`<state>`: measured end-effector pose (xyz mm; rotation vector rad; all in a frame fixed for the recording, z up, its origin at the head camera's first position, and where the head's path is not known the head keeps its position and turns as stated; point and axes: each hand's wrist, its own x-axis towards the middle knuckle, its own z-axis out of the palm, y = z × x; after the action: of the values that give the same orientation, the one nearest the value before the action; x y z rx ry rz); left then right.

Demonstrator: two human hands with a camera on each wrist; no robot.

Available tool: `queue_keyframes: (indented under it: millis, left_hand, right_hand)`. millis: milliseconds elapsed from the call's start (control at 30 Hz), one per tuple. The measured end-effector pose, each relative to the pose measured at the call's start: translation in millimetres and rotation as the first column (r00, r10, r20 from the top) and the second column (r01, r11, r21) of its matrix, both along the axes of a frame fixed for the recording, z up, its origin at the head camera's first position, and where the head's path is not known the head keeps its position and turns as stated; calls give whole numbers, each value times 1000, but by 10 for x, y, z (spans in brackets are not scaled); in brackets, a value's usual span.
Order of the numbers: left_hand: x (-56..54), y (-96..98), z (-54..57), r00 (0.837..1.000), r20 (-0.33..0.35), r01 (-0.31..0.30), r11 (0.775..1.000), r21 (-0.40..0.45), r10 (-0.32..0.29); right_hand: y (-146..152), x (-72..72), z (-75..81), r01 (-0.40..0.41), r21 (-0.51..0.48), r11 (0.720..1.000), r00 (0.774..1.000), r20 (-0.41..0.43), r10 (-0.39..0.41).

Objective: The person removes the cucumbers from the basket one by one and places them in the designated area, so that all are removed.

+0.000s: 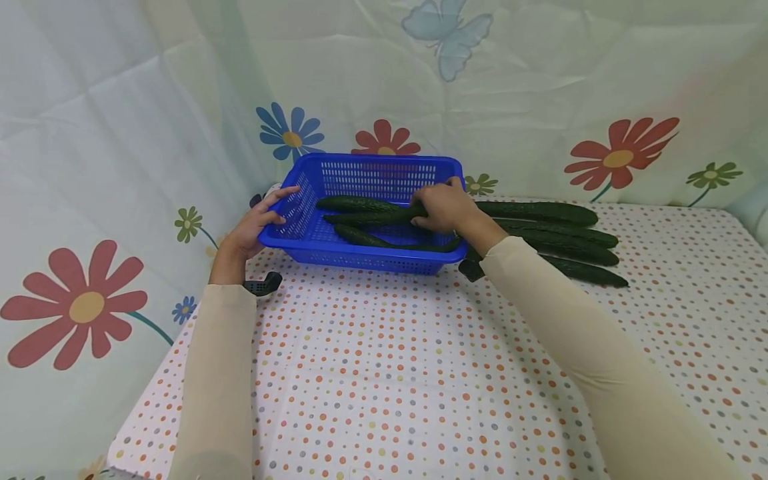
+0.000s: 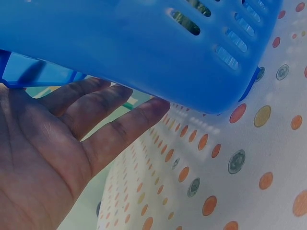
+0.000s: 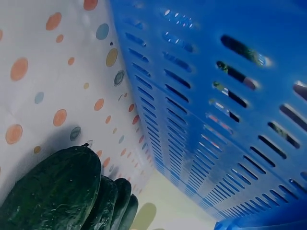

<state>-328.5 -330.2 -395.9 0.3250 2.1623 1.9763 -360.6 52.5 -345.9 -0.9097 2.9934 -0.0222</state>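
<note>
The left hand (image 1: pixel 252 225), fingers spread, touches the basket (image 1: pixel 360 258) at nine o'clock; towards three, I see the right hand (image 1: pixel 447 207) curling its fingers round a cucumber (image 1: pixel 372 218) inside; more cucumbers (image 1: pixel 546 213) lie outside at three.

Long, dark green cucumbers (image 1: pixel 354 203) lie inside a slotted blue basket (image 1: pixel 360 258) and just beside it.

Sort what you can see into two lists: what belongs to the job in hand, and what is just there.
Apparently in the job:
blue basket, left hand at its left end
cucumber gripped by the right hand
other cucumbers inside the basket
cucumbers to its right, probably

Just there:
spotted tablecloth
flowered backdrop
</note>
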Motion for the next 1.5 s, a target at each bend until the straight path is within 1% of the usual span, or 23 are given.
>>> queue_keyframes:
  millis: [133,267,433,633,833,1100,1333,1500]
  left_hand:
    - [0,-9,-2,1000,0,4,1000,-5,-4]
    - [2,-15,0,1000,1,7,1000,-2,-7]
    - [1,-13,3,1000,1,8,1000,2,-8]
    - [-8,-20,3,1000,-5,16,1000,-2,-16]
    - [-2,-16,-2,1000,-5,6,1000,2,-6]
    - [2,-12,11,1000,-8,5,1000,3,-5]
    - [10,-23,12,1000,-24,18,1000,2,-18]
    - [0,-28,1,1000,-18,23,1000,6,-23]
  right_hand:
    - [6,8,-15,-2,-43,999,1000,-9,2]
    - [22,7,-43,-16,-124,992,1000,-25,13]
    - [45,29,-40,-51,-208,977,998,-42,43]
    - [61,43,-32,-78,-293,953,997,-42,68]
    - [67,39,-50,-81,-347,934,997,-42,71]
    - [81,73,-43,-87,-430,899,996,-42,76]
    - [88,76,-68,-104,-493,863,994,-79,75]
    - [103,91,-80,-103,-505,857,993,-94,64]
